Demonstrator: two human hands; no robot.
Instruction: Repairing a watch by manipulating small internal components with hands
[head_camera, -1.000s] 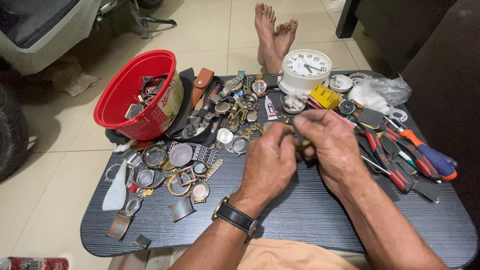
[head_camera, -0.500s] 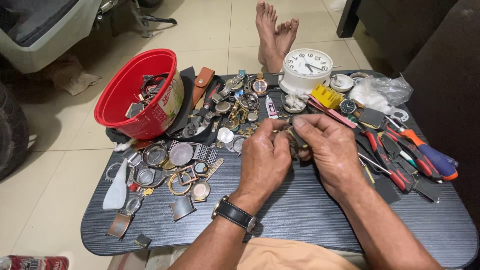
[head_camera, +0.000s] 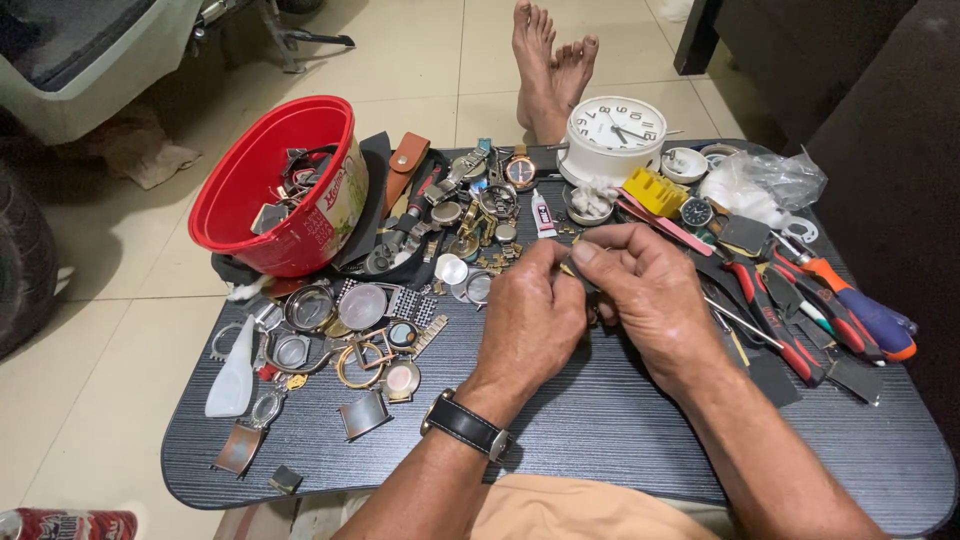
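Nearest to me, the left hand, a black-strapped wristwatch on its wrist, and the right hand meet above the dark table. Both are closed in a pinch on a small metal part; its kind is too small to tell. I judge the step in hand to be fine fitting work on that part, held just off the tabletop between the fingertips. The next move calls for a steady grip and close control, since the part is tiny. To the right lie pliers and screwdrivers, near the right wrist. To the left lie loose watch cases and a white dropper bottle. Further off stand a red bowl of parts and a white alarm clock. Scattered watch pieces crowd the far side, so any reach there risks a knock.
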